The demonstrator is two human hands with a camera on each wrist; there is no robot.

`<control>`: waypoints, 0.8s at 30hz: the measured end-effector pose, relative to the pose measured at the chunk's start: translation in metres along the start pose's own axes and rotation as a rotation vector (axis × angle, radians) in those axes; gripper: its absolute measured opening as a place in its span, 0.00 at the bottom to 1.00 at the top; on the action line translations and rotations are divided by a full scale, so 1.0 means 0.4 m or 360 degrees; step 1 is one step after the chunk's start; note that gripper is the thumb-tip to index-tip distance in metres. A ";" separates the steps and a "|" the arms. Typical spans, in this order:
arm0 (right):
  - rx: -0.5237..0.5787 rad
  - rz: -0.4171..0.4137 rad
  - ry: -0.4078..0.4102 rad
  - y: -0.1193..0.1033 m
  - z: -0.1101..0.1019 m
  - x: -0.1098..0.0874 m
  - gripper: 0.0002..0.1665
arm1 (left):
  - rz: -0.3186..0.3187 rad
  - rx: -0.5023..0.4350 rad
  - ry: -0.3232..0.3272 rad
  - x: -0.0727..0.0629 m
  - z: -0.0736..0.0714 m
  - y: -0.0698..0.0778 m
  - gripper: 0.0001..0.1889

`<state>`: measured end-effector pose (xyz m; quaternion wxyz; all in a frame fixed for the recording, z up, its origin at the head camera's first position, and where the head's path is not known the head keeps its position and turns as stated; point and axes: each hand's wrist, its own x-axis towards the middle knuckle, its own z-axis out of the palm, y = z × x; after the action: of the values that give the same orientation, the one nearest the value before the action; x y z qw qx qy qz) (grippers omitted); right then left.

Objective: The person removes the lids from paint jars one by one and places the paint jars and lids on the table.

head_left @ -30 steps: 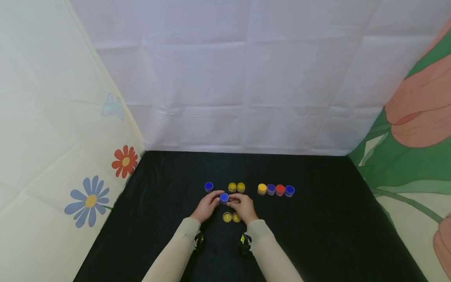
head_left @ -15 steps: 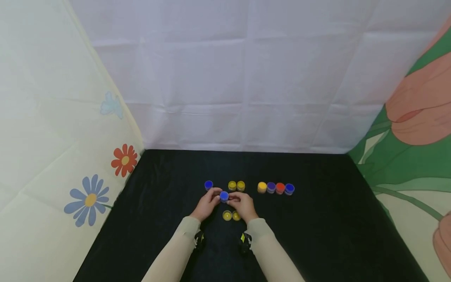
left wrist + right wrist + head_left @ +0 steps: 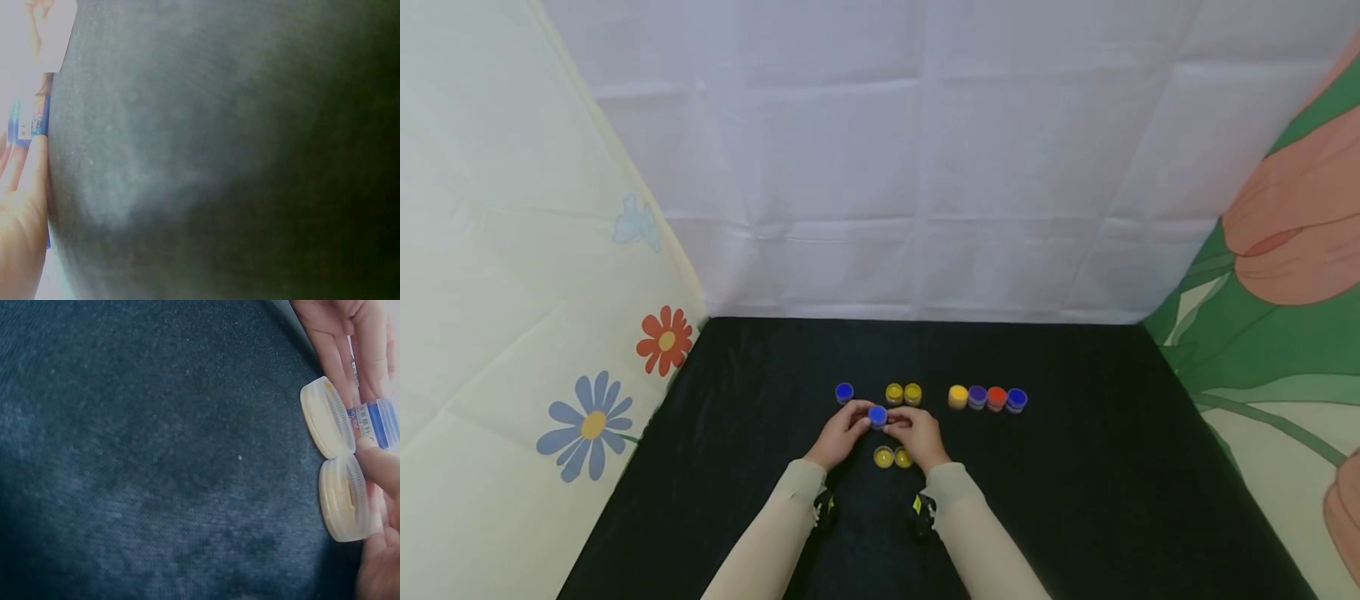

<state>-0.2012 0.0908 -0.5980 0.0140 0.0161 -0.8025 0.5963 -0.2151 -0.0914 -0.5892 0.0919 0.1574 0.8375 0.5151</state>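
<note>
While both my hands meet over the black cloth [image 3: 1075,500], stock stands thus:

1. Blue-lidded pot [image 3: 877,416], qty 1: btw. my two hands, lid uppermost, label on side. Base on cloth or lifted: can't tell.
2. L hand [image 3: 837,437]: fingertips pinching pot's L side.
3. R hand [image 3: 921,438]: thumb + fingers pinching its R side. Neither hand free.
4. Near yellow pcs [image 3: 883,457], qty 2: touching each other, just my side of pot; clear ridged walls per R wrist view.
5. Far yellow pcs [image 3: 893,393], qty 2: side by side, just beyond pot.
6. Other blue pot [image 3: 845,392], qty 1: just past L fingers.
7. Row off to R, L to R: yellow pot [image 3: 958,397], purple pot [image 3: 977,397], red pot [image 3: 996,399], end blue pot [image 3: 1017,401].

Change vs. 1 sec ago: approx. nil. Same pinch, same spot, layout unmoved; only head view tipped slightly. Meaning (my judgement): work's at a steady two-handed hold, no visible progress on pot in that span.
</note>
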 end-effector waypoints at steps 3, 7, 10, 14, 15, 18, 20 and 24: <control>-0.0006 0.0005 0.0000 0.002 0.001 0.001 0.11 | -0.0023 -0.0022 0.0003 0.000 0.000 0.001 0.13; -0.0019 0.0002 0.0000 0.004 0.001 0.001 0.11 | -0.0009 -0.0001 -0.0026 0.002 -0.001 -0.002 0.18; -0.0025 0.0003 -0.0005 0.004 0.000 0.001 0.11 | 0.0009 0.0026 -0.0033 0.002 -0.002 -0.003 0.19; -0.0035 0.0016 -0.0012 0.007 0.000 0.004 0.11 | 0.0008 0.0028 -0.0017 0.003 -0.001 -0.002 0.17; -0.0038 0.0015 -0.0014 0.007 0.000 0.004 0.11 | 0.0010 0.0026 -0.0013 0.003 -0.001 -0.002 0.16; -0.0043 0.0014 -0.0018 0.009 0.000 0.005 0.10 | -0.0002 -0.0006 -0.0009 0.004 0.001 -0.001 0.14; -0.0042 0.0009 -0.0020 0.008 0.000 0.005 0.10 | -0.0005 -0.0024 -0.0009 0.004 0.002 -0.001 0.13; -0.0035 -0.0004 -0.0018 0.005 -0.001 0.004 0.09 | 0.0010 -0.0010 -0.0033 0.007 0.000 -0.005 0.17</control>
<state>-0.2030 0.0920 -0.5999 0.0104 0.0203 -0.8090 0.5873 -0.2179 -0.0912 -0.5911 0.0995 0.1652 0.8344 0.5163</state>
